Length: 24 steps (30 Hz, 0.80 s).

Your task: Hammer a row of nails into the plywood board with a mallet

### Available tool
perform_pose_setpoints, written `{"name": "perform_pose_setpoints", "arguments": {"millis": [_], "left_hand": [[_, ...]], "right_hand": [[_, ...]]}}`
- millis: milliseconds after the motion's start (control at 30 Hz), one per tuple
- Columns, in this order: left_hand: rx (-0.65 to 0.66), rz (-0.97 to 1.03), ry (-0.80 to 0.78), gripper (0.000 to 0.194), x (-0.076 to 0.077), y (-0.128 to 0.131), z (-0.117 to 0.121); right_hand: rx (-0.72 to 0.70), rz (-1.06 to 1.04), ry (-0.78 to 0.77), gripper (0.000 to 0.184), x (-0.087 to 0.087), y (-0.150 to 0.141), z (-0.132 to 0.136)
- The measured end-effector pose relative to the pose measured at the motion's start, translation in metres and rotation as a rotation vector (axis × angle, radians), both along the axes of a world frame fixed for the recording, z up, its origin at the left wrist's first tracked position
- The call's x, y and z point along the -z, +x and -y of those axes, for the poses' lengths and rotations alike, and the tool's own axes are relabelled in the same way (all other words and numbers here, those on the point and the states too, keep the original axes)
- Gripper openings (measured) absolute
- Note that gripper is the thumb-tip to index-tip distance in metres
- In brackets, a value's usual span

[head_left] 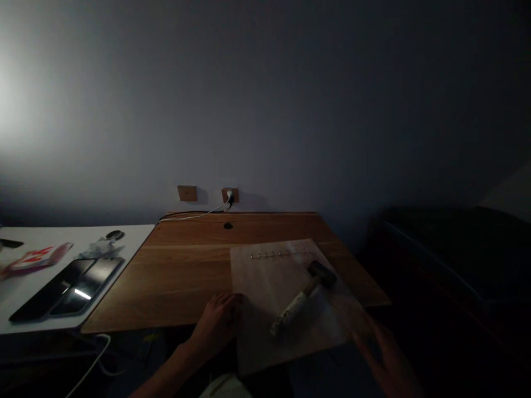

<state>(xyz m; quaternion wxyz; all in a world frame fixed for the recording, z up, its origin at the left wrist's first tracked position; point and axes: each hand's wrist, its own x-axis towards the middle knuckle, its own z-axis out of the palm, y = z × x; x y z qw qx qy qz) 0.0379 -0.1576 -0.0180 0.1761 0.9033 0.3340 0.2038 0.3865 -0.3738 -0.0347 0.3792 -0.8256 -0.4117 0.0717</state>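
Across the right half of a brown wooden worktop (186,265), a pale flat rectangular board (257,337) overhangs the near edge. Left hand (222,312) at its left edge, right hand (379,348) by its near right corner; hands well apart, grip unclear in the gloom. Dark-headed hammer with a whitish, blotchy handle (295,307) lies loose on top, near a row of small shiny metal nails (272,255). Risk: pressing the overhang could tip the board, sliding the hammer off; a bump could knock nails askew.
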Motion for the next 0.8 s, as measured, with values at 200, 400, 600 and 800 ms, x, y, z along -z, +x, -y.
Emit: {"name": "perform_pose_setpoints", "arguments": {"millis": [200, 400, 600, 800], "left_hand": [[0.236, -0.187, 0.139, 0.028, -0.010, 0.085, -0.004], [0.265, -0.150, 0.236, 0.033, -0.012, 0.116, -0.003], [0.283, -0.074, 0.228, 0.036, 0.002, 0.118, -0.003], [0.286, -0.064, 0.180, 0.025, -0.005, 0.124, -0.004]], "right_hand": [[-0.006, 0.018, 0.038, 0.057, -0.010, 0.010, 0.013], [0.059, 0.036, -0.022, 0.056, 0.001, 0.055, 0.022], [0.218, 0.098, -0.042, 0.056, 0.024, 0.123, 0.017], [0.278, 0.003, -0.100, 0.064, 0.028, 0.142, 0.010]]}}
